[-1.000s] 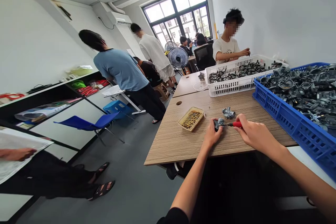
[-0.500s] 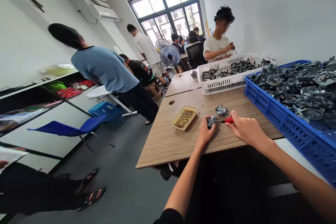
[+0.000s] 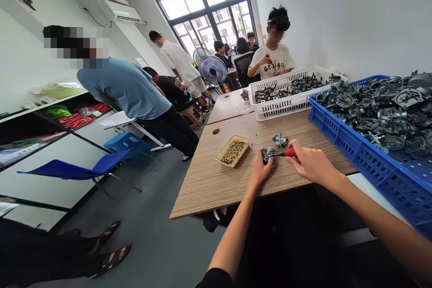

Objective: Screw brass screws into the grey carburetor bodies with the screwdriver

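Note:
My left hand (image 3: pixel 260 169) is closed around a small grey metal part (image 3: pixel 267 155) above the wooden table (image 3: pixel 202 180). In my right hand (image 3: pixel 312 162) is a screwdriver with a red handle (image 3: pixel 290 153); its shaft points left and its tip meets the metal part, though the exact contact is too small to make out. Just beyond my hands lies a second metal part (image 3: pixel 280 140). To the left of my left hand stands a cream tray (image 3: pixel 220 160) filled with small brass-coloured pieces (image 3: pixel 234 151).
A blue crate (image 3: pixel 354 144) heaped with metal parts stands at the right. Beside it is a white basket (image 3: pixel 280 110) of dark parts. Behind the basket sits a person (image 3: pixel 272 60). Others are around the room, one in a blue shirt (image 3: pixel 124 85) at the left.
The view has shifted slightly, moving the table and crates a little left in the picture. Both hands keep their hold. The person behind the basket has lowered the raised hand toward the chest.

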Tool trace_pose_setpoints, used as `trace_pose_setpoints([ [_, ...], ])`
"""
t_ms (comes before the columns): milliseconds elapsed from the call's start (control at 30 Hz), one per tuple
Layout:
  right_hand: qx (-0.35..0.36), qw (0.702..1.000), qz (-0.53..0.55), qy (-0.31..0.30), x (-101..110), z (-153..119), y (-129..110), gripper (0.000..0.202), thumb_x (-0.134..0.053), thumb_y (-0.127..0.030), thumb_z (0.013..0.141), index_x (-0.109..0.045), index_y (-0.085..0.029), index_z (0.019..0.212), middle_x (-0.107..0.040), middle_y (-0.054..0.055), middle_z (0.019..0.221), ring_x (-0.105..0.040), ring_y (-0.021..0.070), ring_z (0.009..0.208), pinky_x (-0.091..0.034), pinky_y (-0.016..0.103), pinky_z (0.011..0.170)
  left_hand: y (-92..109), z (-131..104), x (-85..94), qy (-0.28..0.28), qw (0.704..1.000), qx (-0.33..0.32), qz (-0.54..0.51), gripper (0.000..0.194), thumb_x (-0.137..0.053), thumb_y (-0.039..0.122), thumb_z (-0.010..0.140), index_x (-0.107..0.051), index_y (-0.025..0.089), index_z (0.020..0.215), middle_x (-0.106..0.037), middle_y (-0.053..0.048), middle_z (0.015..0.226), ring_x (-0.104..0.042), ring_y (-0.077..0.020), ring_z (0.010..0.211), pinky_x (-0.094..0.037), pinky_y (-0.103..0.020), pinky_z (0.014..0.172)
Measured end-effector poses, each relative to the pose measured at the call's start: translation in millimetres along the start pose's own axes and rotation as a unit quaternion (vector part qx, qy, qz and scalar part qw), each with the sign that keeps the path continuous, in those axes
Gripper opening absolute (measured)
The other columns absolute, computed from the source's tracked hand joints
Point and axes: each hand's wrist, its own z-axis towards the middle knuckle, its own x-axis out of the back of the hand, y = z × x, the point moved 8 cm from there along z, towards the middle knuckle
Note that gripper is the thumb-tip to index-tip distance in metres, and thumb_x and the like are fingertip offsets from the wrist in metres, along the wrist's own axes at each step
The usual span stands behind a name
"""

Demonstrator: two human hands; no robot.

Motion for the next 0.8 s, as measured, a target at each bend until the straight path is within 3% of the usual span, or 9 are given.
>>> trace_pose_setpoints([
  [267,-0.044,0.999,-0.024,0.010,-5.0,2.5,9.4,0.031,-0.038,-0.048,0.107,-0.047,-0.019,0.116,-0.078,0.009,0.091,-0.076,0.0291,0.085,-0.033,0.030,0.059,-1.2,0.2,-0.3,-0.002,1.000,0.006,0.008,0.029,-0.056,0.033,0.093,-0.047,0.023,0.118,-0.064,-0.003,0.102,-0.059,-0.0185,0.086,-0.045,-0.030,0.083],
  [433,-0.003,0.999,0.033,0.009,-2.4,1.1,4.6,0.024,-0.043,-0.039,0.107,-0.043,-0.021,0.122,-0.078,0.007,0.104,-0.076,0.0271,0.091,-0.037,0.030,0.063,-0.4,-0.1,-0.2,-0.002,1.000,0.009,0.009,0.028,-0.056,0.032,0.093,-0.048,0.023,0.118,-0.065,-0.004,0.106,-0.061,-0.0193,0.091,-0.046,-0.031,0.087],
  [633,-0.033,0.999,-0.013,-0.010,-3.9,2.0,7.6,0.030,-0.038,-0.045,0.108,-0.047,-0.018,0.120,-0.077,0.010,0.092,-0.076,0.0292,0.084,-0.038,0.030,0.061,0.3,-0.4,0.7,-0.002,1.000,0.016,0.014,0.028,-0.056,0.033,0.093,-0.048,0.024,0.119,-0.065,-0.004,0.105,-0.061,-0.0193,0.091,-0.046,-0.030,0.087],
  [800,0.012,0.999,0.049,0.014,-1.4,1.2,2.8,0.026,-0.045,-0.035,0.105,-0.043,-0.022,0.127,-0.077,0.009,0.110,-0.076,0.0254,0.092,-0.041,0.029,0.066,-0.3,-0.5,0.4,-0.002,1.000,0.020,0.017,0.029,-0.057,0.031,0.093,-0.048,0.025,0.119,-0.066,-0.004,0.108,-0.062,-0.0194,0.093,-0.047,-0.031,0.088],
])
